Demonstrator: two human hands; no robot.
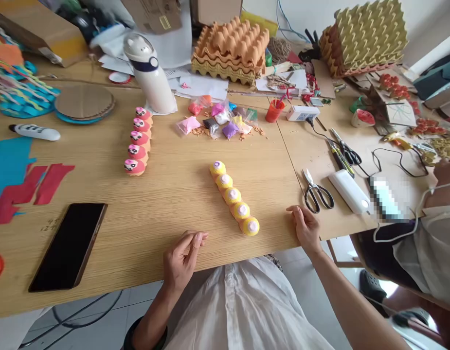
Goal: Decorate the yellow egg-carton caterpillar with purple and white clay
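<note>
Nearer row of domes [232, 196] on table [166, 194], phone [69, 248] left of it, scissors [311, 185] right, egg trays [230, 48] behind.

Backed by a white wall [305, 14] on the far side, floored with pale tiles [137, 311], furnished with a wooden bench [177, 194].

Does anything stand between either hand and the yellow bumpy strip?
Nothing visible does. Only tabletop shows between the left hand and the yellow bumpy strip, and likewise from the right hand. The nearest scissors lie by the right hand, outside that gap.
</note>
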